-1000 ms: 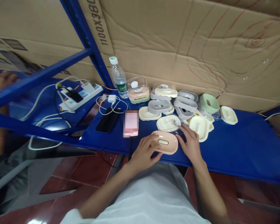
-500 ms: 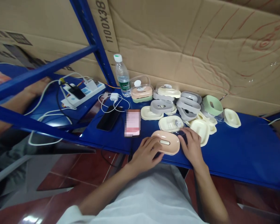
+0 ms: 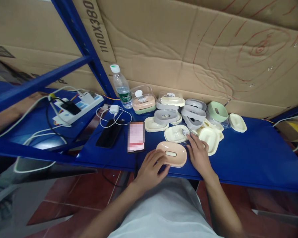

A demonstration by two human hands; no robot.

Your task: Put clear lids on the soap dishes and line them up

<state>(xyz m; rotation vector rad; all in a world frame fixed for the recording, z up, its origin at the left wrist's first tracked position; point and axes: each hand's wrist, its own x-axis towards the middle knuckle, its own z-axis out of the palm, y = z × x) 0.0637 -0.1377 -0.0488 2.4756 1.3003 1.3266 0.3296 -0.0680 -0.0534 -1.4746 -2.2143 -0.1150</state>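
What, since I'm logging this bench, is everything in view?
cardboard: count unclear, brown, behind
metal frame: 1, blue, left
table: at least 1, blue, spanning the view
power strip: 1, white, left
cables: several, white and black, left
charger: 1, white, left
water bottle: 1, clear, back
phones: 2, black and pink-screened, left
lidded stacks: 2, peach-green and cream-grey, back
grey pieces: several, grey, middle
loose green piece: 1, green, back right
cream pieces: several, cream, middle to right
peach dish: 1, peach, front
floor tiles: several, red, below
another person's arm: 1, far left
left hand: 1, on peach dish
right hand: 1, right of peach dish
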